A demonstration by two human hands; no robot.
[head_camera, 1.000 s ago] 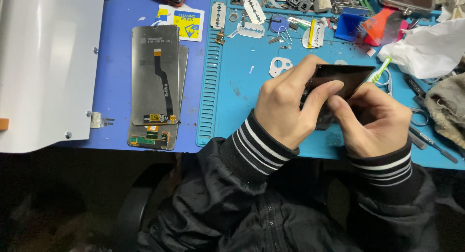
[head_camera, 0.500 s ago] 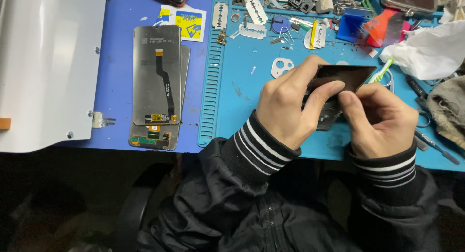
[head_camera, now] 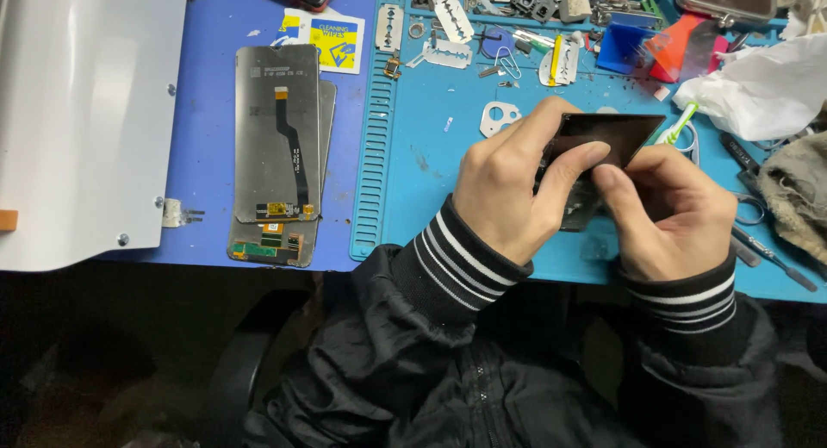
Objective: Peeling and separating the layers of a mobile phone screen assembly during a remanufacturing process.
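Both of my hands hold a dark phone body [head_camera: 613,134] just above the light blue work mat [head_camera: 431,172]. My left hand [head_camera: 515,189] grips its left side, thumb pressed along the near edge. My right hand [head_camera: 672,208] covers its lower right part, with the thumb meeting my left thumb. Most of the phone is hidden under my fingers. To the left, two display panels [head_camera: 277,138] with a flex cable lie face down, stacked on the darker blue mat [head_camera: 207,112].
A grey metal plate [head_camera: 82,112] fills the far left. Razor blades [head_camera: 451,17], small metal parts, a camera bezel [head_camera: 500,116], red and blue plastic pieces [head_camera: 642,39], white crumpled plastic [head_camera: 758,90], tweezers [head_camera: 771,254] and a cloth [head_camera: 797,189] crowd the back and right.
My hands and the phone have stayed in nearly the same spot; my thumbs have shifted slightly along the phone's near edge.
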